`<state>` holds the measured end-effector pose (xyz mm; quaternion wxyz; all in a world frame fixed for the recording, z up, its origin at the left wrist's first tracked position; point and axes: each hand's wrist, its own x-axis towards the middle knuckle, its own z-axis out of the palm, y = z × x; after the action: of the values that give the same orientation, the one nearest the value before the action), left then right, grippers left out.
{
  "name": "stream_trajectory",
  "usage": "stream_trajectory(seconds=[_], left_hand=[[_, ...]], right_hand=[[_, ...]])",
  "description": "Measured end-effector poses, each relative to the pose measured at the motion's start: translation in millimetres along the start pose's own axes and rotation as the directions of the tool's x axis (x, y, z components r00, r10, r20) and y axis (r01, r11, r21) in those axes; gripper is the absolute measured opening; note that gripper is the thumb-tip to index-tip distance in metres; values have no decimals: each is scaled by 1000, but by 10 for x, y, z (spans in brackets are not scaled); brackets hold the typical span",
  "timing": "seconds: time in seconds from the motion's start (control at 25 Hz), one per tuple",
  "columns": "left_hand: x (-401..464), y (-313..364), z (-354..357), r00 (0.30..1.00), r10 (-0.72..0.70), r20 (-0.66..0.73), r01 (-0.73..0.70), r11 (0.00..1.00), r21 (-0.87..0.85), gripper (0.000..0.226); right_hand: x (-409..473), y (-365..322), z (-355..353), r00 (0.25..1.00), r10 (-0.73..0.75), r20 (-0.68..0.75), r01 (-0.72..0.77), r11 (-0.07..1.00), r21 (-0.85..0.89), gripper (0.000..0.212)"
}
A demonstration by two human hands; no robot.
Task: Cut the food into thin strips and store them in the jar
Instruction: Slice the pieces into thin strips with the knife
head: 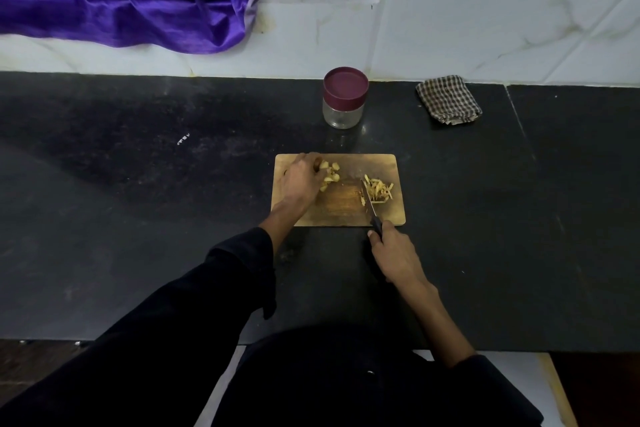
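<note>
Pale yellow chunks (330,174) of the food lie at the far left of the wooden cutting board (332,211), touching the fingertips of the left hand (300,180), which is curled over them from the near-left side; whether it pinches 1 piece or only rests on the cluster cannot be told from the head view. The cut strips (378,189) sit in a loose heap at the far right of the board, well apart from the chunks, with bare wood between the 2 groups.

The right hand (393,255) grips the dark handle of the knife (370,203), fingers wrapped round it, just off the board's near edge. The blade's long axis runs from the hand away toward the far side, its flat just beside the left edge of the strip heap.

The next chunk to slice probably has to travel rightward from the left hand to the blade; the left hand is much the nearer to it.

The glass jar (344,99) stands beyond the board, its maroon lid on, so storing is not yet begun. A checked cloth (448,100) lies to the jar's right on the black countertop (138,201).
</note>
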<state>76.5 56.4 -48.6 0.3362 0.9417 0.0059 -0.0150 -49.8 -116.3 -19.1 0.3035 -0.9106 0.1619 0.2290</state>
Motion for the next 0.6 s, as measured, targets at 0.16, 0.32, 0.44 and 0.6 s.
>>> stream_trajectory(seconds=[0.16,0.32,0.44,0.6], left_hand=[[46,70,-24,999,1,37,-2,1000,29,27],[66,90,-44,1000,5,23,-5,1000,-22,14],[57,123,-84,1000,-6,-4,6,993,-116,9],[-191,168,-26,999,-46,-1,45,979,-199,14]], right_hand=[[-2,-3,-7,1000,-2,-5,2,1000,2,26],[-5,-2,-19,1000,-9,-14,9,1000,14,27],[-7,-10,-20,1000,-14,-6,14,1000,19,29],[-7,-6,-30,1000,3,-6,-2,1000,16,28]])
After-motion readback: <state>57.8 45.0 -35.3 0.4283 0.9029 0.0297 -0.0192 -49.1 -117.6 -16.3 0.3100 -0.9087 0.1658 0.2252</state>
